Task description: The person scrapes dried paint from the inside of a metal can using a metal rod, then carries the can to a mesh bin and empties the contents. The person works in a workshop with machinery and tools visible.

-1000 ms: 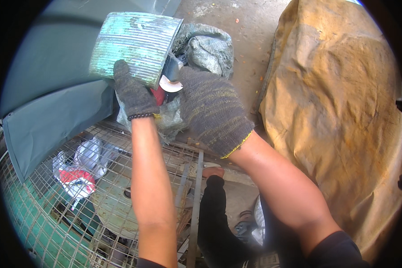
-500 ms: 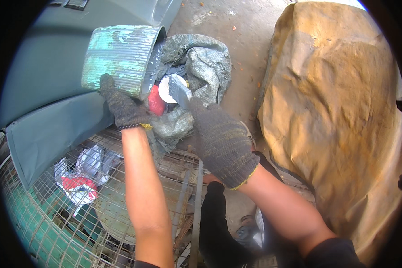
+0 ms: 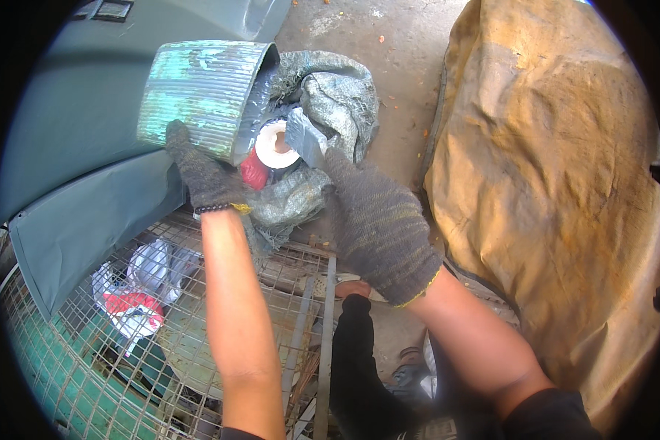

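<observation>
A ribbed bin (image 3: 198,95), turquoise and grey with worn paint, lies tipped with its mouth to the right. Against its near side presses my left hand (image 3: 202,172), in a dark knit glove, gripping it. My right hand (image 3: 381,220), gloved alike, holds a flat grey scraper-like blade (image 3: 306,137); its handle is hidden in the glove. Below the bin's mouth sits an open grey woven sack (image 3: 341,110). In the sack are a white ring-shaped roll (image 3: 277,145) with a brown centre and something red (image 3: 254,172), next to the blade.
A wire mesh cage (image 3: 161,345) stands at lower left, with white and red bags (image 3: 136,308) under the mesh. A grey panelled surface (image 3: 73,125) rises at the left. Brown tarpaulin (image 3: 550,183) covers something large at right. A leg in black (image 3: 359,359) shows below.
My right hand and the blade have moved a little to the right, uncovering more of the white roll. The left hand keeps its place on the bin.
</observation>
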Motion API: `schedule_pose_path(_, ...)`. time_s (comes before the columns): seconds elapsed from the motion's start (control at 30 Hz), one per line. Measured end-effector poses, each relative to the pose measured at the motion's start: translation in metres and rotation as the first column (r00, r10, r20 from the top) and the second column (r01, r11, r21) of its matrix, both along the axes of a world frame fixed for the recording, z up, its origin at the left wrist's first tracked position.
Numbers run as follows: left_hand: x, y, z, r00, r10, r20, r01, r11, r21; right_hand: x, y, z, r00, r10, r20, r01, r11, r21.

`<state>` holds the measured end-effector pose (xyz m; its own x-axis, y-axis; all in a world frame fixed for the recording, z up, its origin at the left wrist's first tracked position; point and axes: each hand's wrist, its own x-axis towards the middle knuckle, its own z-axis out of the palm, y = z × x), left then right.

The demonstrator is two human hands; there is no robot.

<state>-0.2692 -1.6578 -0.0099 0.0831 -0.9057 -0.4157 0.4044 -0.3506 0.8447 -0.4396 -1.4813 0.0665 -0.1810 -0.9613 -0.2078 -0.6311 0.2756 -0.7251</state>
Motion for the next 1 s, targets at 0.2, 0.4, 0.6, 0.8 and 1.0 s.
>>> schedule_pose_path(0.2,-0.012,0.002,0.010,1.000,-0.010,-0.013,0.010,1.000,0.027,-0.015,-0.005,-0.005,0.995,-0.049,-0.085,0.033,0.982,-0.186)
schedule_pose_path(0.4,-0.010,-0.007,0.006,1.000,0.006,0.003,-0.006,1.000,0.013,-0.030,-0.025,0.004,0.990,-0.030,-0.138,0.016,0.995,-0.099)
schedule_pose_path(0.6,-0.011,0.001,0.010,0.999,-0.035,-0.018,0.034,0.999,-0.011,-0.028,-0.049,0.008,0.993,-0.001,-0.116,-0.016,0.989,-0.145)
schedule_pose_path(0.8,-0.012,0.005,0.020,0.999,-0.004,-0.044,0.004,1.000,0.011,-0.025,-0.071,-0.011,0.997,0.061,-0.041,-0.063,0.996,-0.065)
schedule_pose_path(1.0,-0.021,0.011,0.030,0.999,0.033,-0.013,-0.033,0.999,0.014,-0.021,-0.097,-0.002,0.973,0.183,0.141,-0.206,0.963,0.174)
